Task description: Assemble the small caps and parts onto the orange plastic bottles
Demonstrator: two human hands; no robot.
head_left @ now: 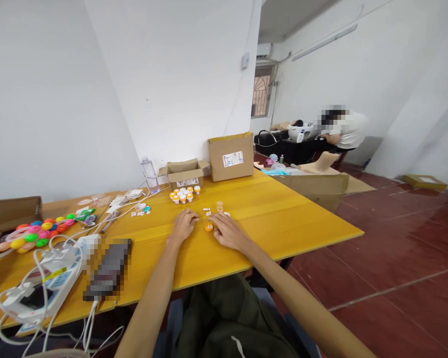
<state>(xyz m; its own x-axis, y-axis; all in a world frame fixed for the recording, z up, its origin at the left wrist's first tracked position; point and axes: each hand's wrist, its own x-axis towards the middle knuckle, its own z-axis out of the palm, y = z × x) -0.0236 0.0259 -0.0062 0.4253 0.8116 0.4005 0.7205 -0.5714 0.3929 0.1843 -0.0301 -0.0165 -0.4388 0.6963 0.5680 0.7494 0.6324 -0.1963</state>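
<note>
My left hand [183, 224] lies palm down on the yellow table [283, 214], fingers loosely curled, holding nothing that I can see. My right hand [228, 231] rests flat beside it, fingers spread. Between the two hands sits a small orange cap [208, 227], touching or nearly touching my right fingertips. Just beyond my fingers lie a small clear cup [219, 204] and a few tiny white parts [206, 211]. A cluster of several small white bottles with orange caps [184, 194] stands further back.
Two open cardboard boxes [185, 172] [231, 156] and a water bottle [150, 174] stand by the wall. Colourful plastic eggs [33, 232], a power strip with white cables [52, 278] and a dark device [110, 268] fill the table's left side. Another person [341, 129] works at a far table.
</note>
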